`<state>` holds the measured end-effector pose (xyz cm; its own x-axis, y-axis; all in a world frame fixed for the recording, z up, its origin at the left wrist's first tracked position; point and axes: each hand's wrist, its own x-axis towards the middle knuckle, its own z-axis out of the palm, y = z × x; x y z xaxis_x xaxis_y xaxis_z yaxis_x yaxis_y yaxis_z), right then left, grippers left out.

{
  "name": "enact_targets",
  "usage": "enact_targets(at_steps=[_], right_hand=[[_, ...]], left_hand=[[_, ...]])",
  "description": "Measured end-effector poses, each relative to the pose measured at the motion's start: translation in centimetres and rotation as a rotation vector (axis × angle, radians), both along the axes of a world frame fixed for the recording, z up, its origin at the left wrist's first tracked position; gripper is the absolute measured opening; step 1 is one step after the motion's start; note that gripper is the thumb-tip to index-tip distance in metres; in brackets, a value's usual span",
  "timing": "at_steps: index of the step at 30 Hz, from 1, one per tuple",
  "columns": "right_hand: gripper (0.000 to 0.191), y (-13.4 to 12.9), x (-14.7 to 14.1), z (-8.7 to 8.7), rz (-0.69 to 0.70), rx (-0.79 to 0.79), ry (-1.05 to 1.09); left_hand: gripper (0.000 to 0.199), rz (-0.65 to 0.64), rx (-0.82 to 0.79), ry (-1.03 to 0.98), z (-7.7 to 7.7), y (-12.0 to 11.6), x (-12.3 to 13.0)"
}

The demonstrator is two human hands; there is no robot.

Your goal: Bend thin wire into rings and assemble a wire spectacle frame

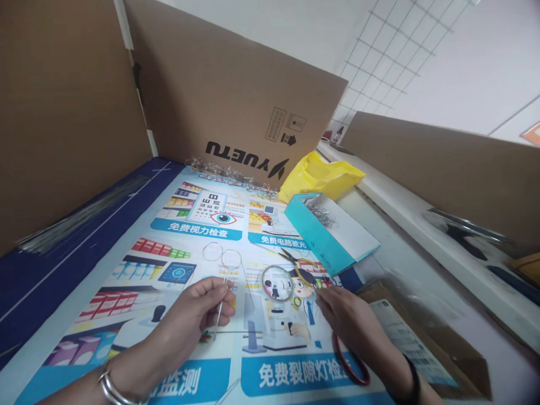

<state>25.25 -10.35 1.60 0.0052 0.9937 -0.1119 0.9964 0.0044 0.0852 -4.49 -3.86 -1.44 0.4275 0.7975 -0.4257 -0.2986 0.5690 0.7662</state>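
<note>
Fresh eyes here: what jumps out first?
Likely the bright yellow bag, crumpled beside the upright cardboard panel. Just in front of it lies an open teal box holding tangled wire. Closer in, the left hand grips a thin rod above the cartoon-printed sheet.

Left wrist (129,368): shiny silver bangle (108,390) (looks doubled). Right wrist (392,349): plain black band (414,379), narrow. Both forearms bare.

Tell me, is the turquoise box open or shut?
Open: the top of the turquoise box is uncovered, and a tangle of silvery wire shows inside.
</note>
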Motion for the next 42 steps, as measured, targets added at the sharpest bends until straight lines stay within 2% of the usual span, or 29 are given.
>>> enact_targets(at_steps=[5, 9, 13, 17, 22, 26, 30, 37, 42], right_hand=[[0.017, 5.5, -2.0, -1.4, 0.054, -0.003, -0.037], [0.024, 7.1, -2.2, -2.7, 0.065, -0.005, -0.052], [0.025, 7.5, -2.2, -2.9, 0.031, -0.008, -0.063], [0.022, 7.5, -2.6, -1.5, -0.017, 0.008, -0.045], [0.021, 7.4, -5.9, 0.1, 0.088, -0.078, 0.050], [0.021, 7.1, -9.9, -0.7, 0.184, -0.139, 0.028], [0.026, 6.5, -12.3, -1.4, 0.200, -0.161, -0.060], [0.027, 6.0, -13.4, -0.9, 0.219, -0.143, -0.147], [0.021, 6.2, -13.7, -1.6, 0.190, -0.149, -0.197]], left_hand=[[0.025, 0.032, -0.010, -0.001, 0.2, 0.3, -0.2], [0.024, 0.049, -0.008, 0.004, 0.1, 0.7, -0.2], [0.024, 0.059, -0.012, -0.003, -0.3, 0.9, -0.2], [0.023, 0.088, 0.014, -0.006, -0.3, 0.8, -0.2], [0.025, 0.156, 0.030, -0.040, -0.2, 1.2, -0.2], [0.023, 0.219, 0.051, -0.072, -0.3, 1.5, -0.5], [0.020, 0.249, 0.061, -0.105, -0.4, 1.4, -0.6], [0.011, 0.265, 0.091, -0.097, -1.4, 1.2, -0.4], [0.009, 0.273, 0.077, -0.085, -1.8, 1.2, -0.3]])
